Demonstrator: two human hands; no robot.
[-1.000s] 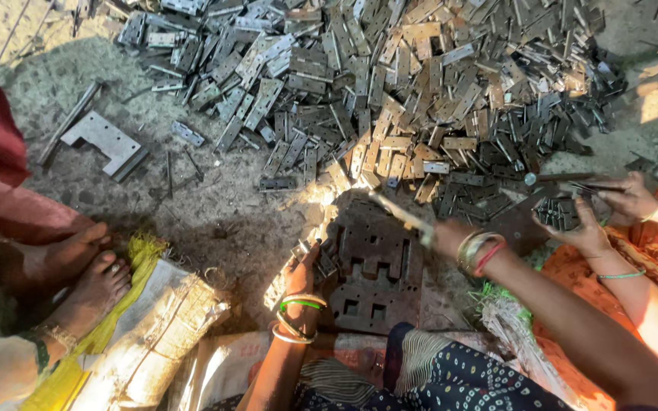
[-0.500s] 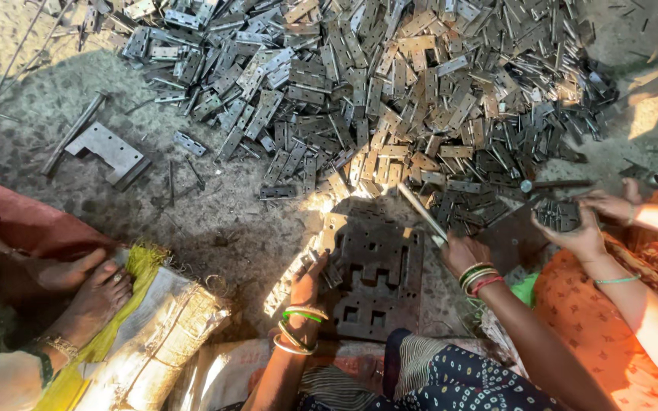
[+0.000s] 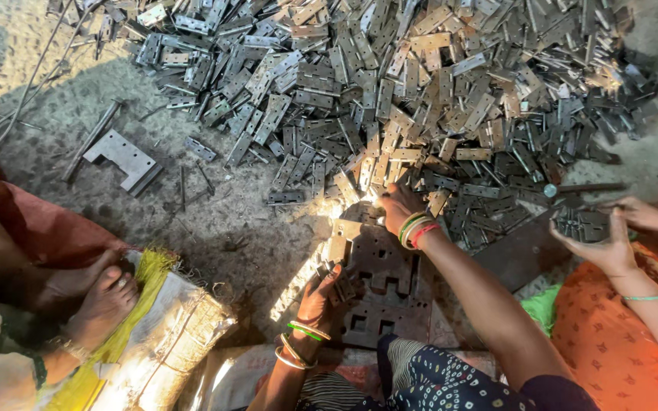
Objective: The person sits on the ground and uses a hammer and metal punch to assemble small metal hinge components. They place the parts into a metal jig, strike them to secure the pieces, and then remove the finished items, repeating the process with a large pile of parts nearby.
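Hinges (image 3: 390,84) in a great grey-and-tan heap cover the ground across the top of the scene, spilling down toward the person's knees. To the left lie a loose notched metal plate (image 3: 122,156) and a few thin rods (image 3: 89,141), well apart from the heap. A bare foot (image 3: 100,304) of someone else rests on a sack with yellow edging (image 3: 163,335) at lower left. At the right, a co-worker in orange has both hands (image 3: 611,240) on a small stack of hinges, with a dark flat plate (image 3: 515,251) between that person and the worker.

The notched steel jig plate (image 3: 381,293) lies flat on the ground just in front of the worker, its long axis running away from the body toward the heap, square cut-outs along its middle. The left hand (image 3: 321,297) rests on its left edge, fingers curled over a small hinge piece (image 3: 342,288). The right hand (image 3: 399,207) reaches to the near edge of the heap, fingers bent down among the hinges; whether it grips one I cannot tell, since its fingertips are buried in glare and metal. The plate's near end is hidden by the patterned clothing.
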